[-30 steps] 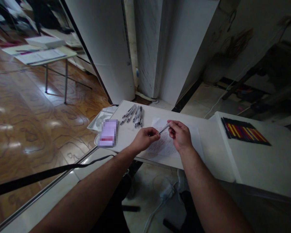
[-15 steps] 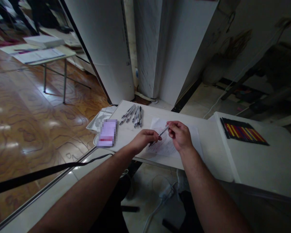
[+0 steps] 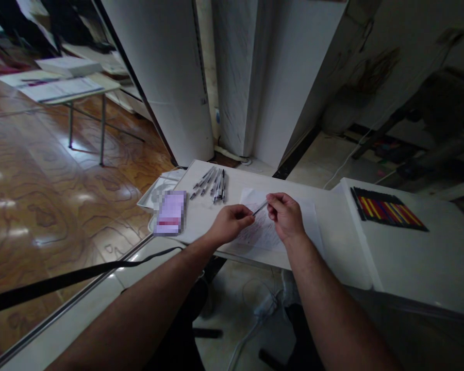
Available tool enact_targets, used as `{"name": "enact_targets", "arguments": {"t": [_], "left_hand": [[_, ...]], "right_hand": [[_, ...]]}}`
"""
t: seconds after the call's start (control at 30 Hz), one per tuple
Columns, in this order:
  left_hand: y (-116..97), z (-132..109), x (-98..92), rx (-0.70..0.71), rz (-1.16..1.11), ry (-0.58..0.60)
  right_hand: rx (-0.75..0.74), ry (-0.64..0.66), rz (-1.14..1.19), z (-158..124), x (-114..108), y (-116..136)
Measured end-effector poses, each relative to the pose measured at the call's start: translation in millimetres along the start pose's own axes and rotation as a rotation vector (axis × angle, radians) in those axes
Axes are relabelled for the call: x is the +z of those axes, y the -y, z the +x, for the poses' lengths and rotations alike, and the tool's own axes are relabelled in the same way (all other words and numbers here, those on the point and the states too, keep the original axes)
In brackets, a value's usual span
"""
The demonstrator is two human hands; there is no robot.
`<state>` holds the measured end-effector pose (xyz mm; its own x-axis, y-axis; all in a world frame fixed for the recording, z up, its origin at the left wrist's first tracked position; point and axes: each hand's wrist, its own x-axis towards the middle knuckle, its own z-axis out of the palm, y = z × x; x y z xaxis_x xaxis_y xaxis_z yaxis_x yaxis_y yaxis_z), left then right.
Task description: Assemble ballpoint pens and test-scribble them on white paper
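A slim pen [image 3: 260, 208] slants between my two hands above a sheet of paper [image 3: 311, 219] covered in scribbled lines. My right hand [image 3: 285, 215] pinches its upper end. At its lower end, the thumb and forefinger of my left hand [image 3: 231, 223] are closed; my fingers hide the tip itself. Several clear-barrelled pens with dark parts [image 3: 216, 185] lie in a loose group on the white table [image 3: 201, 219], beyond my left hand.
A pixelated purple item [image 3: 170, 212] sits at the table's left edge, by a white tray [image 3: 149, 198]. To the right, a black case of coloured sticks [image 3: 388, 208] lies on an adjoining white surface. A black strap [image 3: 81, 273] crosses the lower left. Cables [image 3: 268, 304] run below.
My left hand has turned slightly and its fingers have drawn in around the pen's lower end. A dark tip seen below those fingers before is now out of sight. My right hand barely moved.
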<state>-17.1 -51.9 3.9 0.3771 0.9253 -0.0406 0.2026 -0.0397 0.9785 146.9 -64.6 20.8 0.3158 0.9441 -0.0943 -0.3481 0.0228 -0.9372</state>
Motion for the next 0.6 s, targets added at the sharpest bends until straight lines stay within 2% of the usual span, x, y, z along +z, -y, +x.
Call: {"name": "enact_targets", "arguments": {"t": [0.17, 0.37, 0.6], "left_hand": [[0, 1, -1.5, -0.041, -0.096, 0.070], [1, 1, -1.8, 0.023, -0.025, 0.020], [-2, 1, 1.2, -0.049, -0.169, 0.006]], "right_hand": [[0.012, 0.013, -0.007, -1, 0, 2], [-0.003, 0.007, -0.040, 0, -1, 1], [-0.065, 0.093, -0.227, -4, 2, -9]]}}
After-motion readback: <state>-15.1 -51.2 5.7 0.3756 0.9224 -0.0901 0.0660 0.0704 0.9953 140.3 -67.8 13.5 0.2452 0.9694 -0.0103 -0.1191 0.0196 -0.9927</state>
